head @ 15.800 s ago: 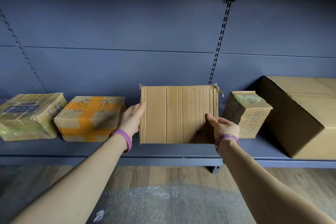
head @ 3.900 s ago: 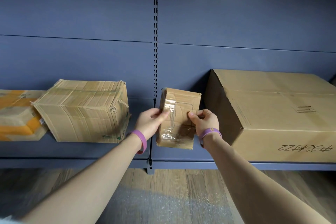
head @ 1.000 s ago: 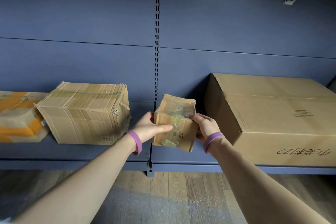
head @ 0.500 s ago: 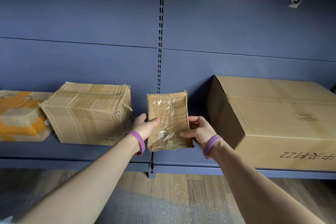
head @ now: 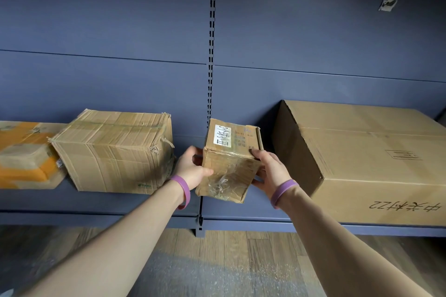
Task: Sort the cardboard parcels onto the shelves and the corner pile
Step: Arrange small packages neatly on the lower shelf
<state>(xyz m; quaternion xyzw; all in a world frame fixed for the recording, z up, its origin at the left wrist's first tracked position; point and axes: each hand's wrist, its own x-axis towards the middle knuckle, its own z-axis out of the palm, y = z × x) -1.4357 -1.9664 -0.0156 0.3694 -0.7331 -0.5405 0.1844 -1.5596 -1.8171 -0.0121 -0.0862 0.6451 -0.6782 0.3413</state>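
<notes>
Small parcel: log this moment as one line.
small parcel tilted, between taped box and big box | left grip holds its left side | right grip holds its right side | shelf contact unclear

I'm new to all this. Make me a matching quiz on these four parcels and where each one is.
1 small labelled parcel
2 crumpled box
3 big carton
4 orange-taped parcel

a shelf, far right
b shelf, far left
c held by left hand and right hand
d shelf, beside the left hand

Pairs: 1-c, 2-d, 3-a, 4-b.
</notes>
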